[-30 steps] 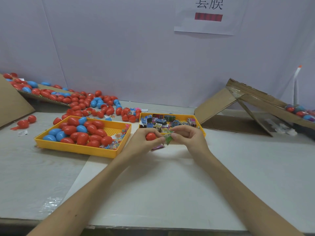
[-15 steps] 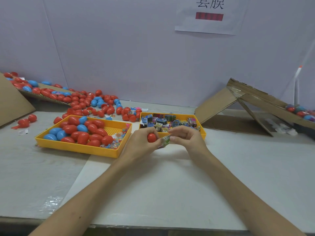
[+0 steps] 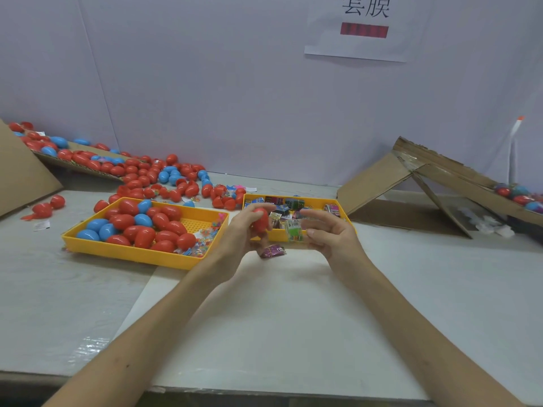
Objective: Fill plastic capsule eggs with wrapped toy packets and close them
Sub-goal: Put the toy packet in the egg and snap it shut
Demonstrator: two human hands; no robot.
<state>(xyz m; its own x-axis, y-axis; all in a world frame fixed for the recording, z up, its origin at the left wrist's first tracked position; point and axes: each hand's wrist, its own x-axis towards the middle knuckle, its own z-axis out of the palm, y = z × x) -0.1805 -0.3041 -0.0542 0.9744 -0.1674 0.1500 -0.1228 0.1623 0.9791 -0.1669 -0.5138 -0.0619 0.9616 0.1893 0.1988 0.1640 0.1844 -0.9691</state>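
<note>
"Where was the red capsule egg (image 3: pixel 261 220)?"

"In the left hand (image 3: pixel 244 235), held above the middle of the bench (image 3: pixel 264 318). The fingers were wrapped round it."

"And the right hand (image 3: pixel 329 233)?"

"Up beside it but clear of the egg, with the palm facing the left hand and the fingers loosely curved and spread. A green packet (image 3: pixel 293 234) sat at the tip of its thumb. It was blurred, so I couldn't tell whether it was pinched or only touching."

"The arms?"

"Both forearms stretched from the near edge of the bench, angling toward each other."

"What lay around them?"

"A purple packet (image 3: pixel 271 250) lay on the bench just under the hands, in front of the yellow packet tray (image 3: pixel 313 199), which was full of wrapped packets. Left of that, a second yellow tray (image 3: pixel 132 255) held red and blue eggs (image 3: pixel 141 227)."

"And farther out?"

"Loose eggs (image 3: pixel 164 177) were heaped toward the far left corner, some of them on a cardboard sheet. Folded cardboard (image 3: pixel 379 180) was propped at the far right. Behind stood a white wall (image 3: pixel 235 83) bearing a paper sign (image 3: pixel 364 45) with dark characters and a red bar."
</note>
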